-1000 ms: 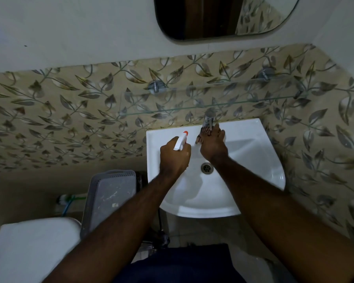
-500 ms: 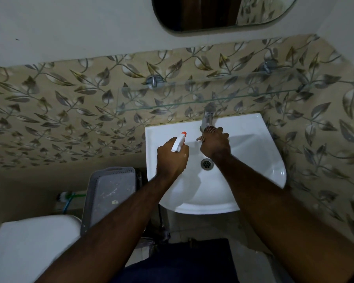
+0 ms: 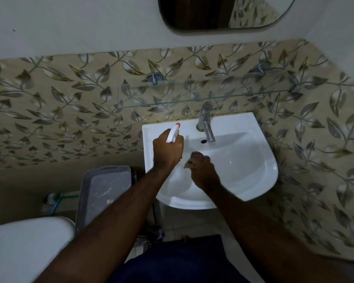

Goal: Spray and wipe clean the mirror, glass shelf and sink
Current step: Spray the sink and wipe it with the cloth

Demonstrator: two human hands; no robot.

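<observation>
Plainly, the left hand point(image 3: 168, 153) is wrapped round a spray bottle point(image 3: 172, 135), over the sink point(image 3: 264, 160) just left of the right hand point(image 3: 203, 173). Only the white head shows above the fist; its long axis runs away from the wrist, orange tip aimed at the wall point(image 3: 70, 103) beyond the knuckles. It looks like light, hard plastic, likely slick when wet, best held at the neck. The right hand pinches a blurred scrap of cloth point(image 3: 189, 165), nearer the body than the tap point(image 3: 207, 125).

Head view, steeply down over sink point(image 3: 253, 127)
</observation>
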